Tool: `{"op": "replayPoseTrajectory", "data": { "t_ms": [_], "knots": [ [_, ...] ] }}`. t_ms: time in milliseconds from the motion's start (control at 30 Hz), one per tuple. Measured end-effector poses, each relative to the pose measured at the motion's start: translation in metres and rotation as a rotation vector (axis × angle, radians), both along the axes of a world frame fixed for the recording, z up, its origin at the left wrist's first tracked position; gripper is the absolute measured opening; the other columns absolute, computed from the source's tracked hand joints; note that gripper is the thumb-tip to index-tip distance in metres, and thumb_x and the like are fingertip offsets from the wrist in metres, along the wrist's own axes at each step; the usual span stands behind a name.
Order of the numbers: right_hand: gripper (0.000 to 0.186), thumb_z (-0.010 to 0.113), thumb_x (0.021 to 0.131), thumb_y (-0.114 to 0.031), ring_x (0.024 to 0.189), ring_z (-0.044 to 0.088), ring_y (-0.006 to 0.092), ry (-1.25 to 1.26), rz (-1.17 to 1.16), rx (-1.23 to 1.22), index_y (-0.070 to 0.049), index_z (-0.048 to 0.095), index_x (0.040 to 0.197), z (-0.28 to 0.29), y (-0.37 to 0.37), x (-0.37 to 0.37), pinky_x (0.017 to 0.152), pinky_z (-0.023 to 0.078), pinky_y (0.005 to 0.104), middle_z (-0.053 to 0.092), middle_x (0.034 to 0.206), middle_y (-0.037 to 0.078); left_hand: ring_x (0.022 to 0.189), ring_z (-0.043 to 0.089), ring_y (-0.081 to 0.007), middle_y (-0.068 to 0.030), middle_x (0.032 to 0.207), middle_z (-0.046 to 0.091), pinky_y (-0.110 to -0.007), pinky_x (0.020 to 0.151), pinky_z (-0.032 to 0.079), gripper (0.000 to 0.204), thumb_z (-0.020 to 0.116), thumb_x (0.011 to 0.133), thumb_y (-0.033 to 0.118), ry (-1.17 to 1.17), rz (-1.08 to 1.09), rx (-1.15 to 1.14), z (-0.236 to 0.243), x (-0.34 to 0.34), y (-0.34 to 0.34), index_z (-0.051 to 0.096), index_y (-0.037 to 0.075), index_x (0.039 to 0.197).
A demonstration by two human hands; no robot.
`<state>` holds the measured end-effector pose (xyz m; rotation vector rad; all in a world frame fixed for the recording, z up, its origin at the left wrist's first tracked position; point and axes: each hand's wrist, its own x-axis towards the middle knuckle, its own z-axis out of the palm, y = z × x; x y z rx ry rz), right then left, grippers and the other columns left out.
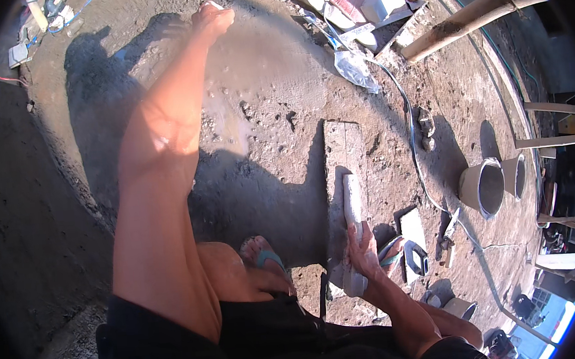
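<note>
My left hand [216,22] is stretched out at the top over grey, wet-looking cement ground [264,60]. Its fingers are curled, with something pale at them that I cannot make out. My right hand [363,251] is closed around a long, narrow pale piece [352,198], which lies along a cement-crusted plank [338,142]. Just right of that hand lies a flat trowel-like tool [413,237] with a handle. My feet [261,254] are in light blue sandals.
Two buckets [474,188] stand at the right. A cable [410,122] snakes across the ground past a crumpled plastic bag [353,73]. A long pole [464,20] slants at the upper right near pale debris [381,0]. A raised cement edge [63,163] curves along the left.
</note>
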<state>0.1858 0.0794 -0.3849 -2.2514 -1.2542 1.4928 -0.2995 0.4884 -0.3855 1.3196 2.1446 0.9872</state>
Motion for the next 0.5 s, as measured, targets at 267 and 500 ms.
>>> {"op": "replayPoseTrajectory", "data": {
  "t_ms": [267,500],
  "knots": [
    [0.066,0.049,0.098,-0.038,0.115,0.054,0.0459,-0.143,0.522,0.351,0.013,0.033,0.138,-0.013,0.042,-0.005,0.096,0.045,0.0482,0.047,0.125,0.041,0.074,0.068,-0.0170,-0.0093,0.089,0.072,-0.029,0.062,0.057,0.033,0.073,0.085,0.027,-0.144,-0.023,-0.117,0.021,-0.009,-0.026,0.061,0.001,0.103],
    [0.070,0.049,0.098,-0.040,0.100,0.063,0.0440,-0.414,0.513,0.492,0.015,0.030,0.138,-0.025,0.066,-0.017,0.090,0.050,0.0488,0.057,0.112,0.037,0.069,0.067,-0.0150,-0.0053,0.086,0.072,-0.030,0.062,0.055,0.032,0.074,0.082,0.032,-0.006,-0.058,-0.276,0.018,-0.002,-0.031,0.063,0.007,0.098]
  ]
}}
